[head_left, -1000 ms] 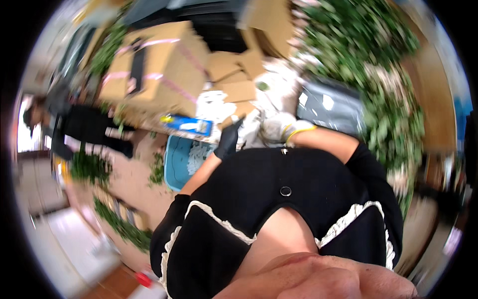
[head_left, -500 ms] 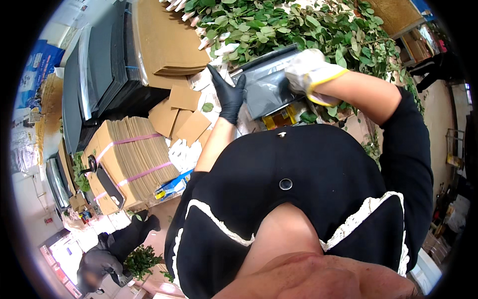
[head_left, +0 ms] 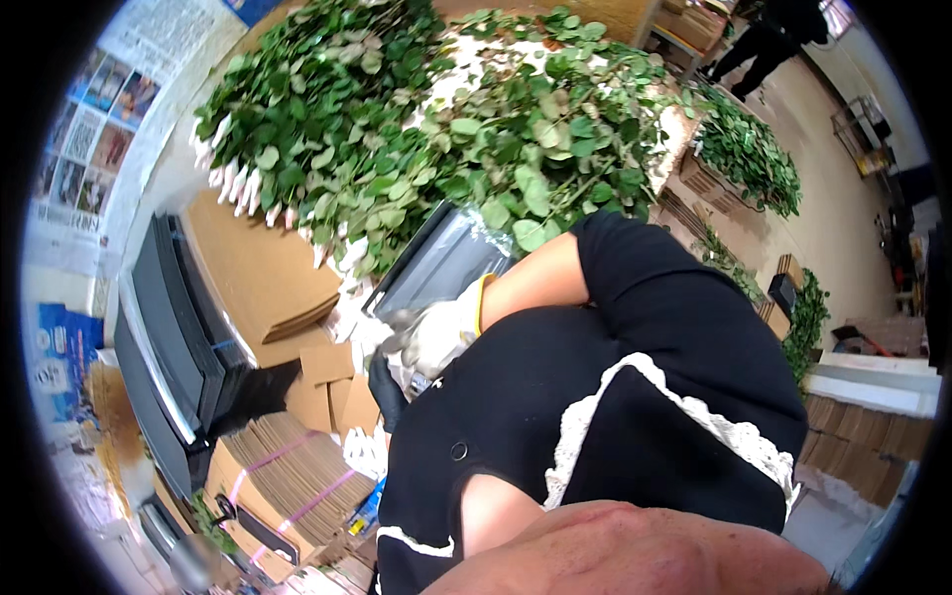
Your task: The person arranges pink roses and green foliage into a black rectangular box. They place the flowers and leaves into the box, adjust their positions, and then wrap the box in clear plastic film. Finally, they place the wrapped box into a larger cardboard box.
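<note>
My right hand (head_left: 441,335), in a white and grey work glove with a yellow cuff, reaches across my front to the lower end of a dark, shiny plastic-covered sheet or sleeve stack (head_left: 441,263). Its fingertips are blurred, so whether they grip is unclear. Close below them is my left hand (head_left: 387,392) in a black glove, mostly hidden behind my right hand and my top. Beyond the dark stack lie heaps of green leafy stems (head_left: 535,149), some with pale wrapped ends (head_left: 238,188).
To the left stand brown cardboard sheets (head_left: 253,268), black sheets (head_left: 183,327) and a bundle of flat cardboard (head_left: 288,481) tied with pink strap. Small cardboard pieces (head_left: 327,382) lie between. Another person (head_left: 769,45) stands at the far right, near boxed leafy stems (head_left: 744,149).
My view has swung, bringing more leafy stems into sight. My right hand has moved left and nearer, from the dark stack's right side to its lower end; my left hand is now mostly covered.
</note>
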Tool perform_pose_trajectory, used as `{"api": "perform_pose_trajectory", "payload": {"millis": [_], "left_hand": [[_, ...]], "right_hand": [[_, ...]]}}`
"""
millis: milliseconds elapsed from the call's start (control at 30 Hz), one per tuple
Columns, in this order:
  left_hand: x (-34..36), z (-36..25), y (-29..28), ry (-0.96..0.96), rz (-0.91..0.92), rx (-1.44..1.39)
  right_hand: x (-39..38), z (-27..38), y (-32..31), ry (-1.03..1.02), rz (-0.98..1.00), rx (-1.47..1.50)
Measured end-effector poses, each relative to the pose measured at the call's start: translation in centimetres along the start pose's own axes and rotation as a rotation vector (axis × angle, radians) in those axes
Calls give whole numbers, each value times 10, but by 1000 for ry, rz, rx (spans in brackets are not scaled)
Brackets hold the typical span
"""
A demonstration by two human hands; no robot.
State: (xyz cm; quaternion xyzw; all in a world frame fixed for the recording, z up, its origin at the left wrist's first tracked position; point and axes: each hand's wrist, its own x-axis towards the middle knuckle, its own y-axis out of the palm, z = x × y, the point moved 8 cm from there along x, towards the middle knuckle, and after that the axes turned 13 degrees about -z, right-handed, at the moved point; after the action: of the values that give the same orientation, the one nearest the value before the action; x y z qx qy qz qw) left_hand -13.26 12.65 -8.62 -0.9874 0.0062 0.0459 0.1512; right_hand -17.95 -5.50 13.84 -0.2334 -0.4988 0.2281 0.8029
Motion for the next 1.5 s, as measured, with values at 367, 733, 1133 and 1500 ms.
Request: {"api": "perform_pose_trajectory", "payload": {"millis": [367,733,1133,1500], "left_hand": [[0,-130,110,-348,471,-779],[-89,-354,202,177,850,-884],[-369,-491,336,707,1404,-496],[-562,-411,527,94,2089,-299]], "right_hand": [[16,99,-216,-60,-471,-311],[-371,115,-313,1211,-1727,-198],[-451,273,-310,598,-2141,-6],[-604,541,-225,-120,-2548,-276]]}}
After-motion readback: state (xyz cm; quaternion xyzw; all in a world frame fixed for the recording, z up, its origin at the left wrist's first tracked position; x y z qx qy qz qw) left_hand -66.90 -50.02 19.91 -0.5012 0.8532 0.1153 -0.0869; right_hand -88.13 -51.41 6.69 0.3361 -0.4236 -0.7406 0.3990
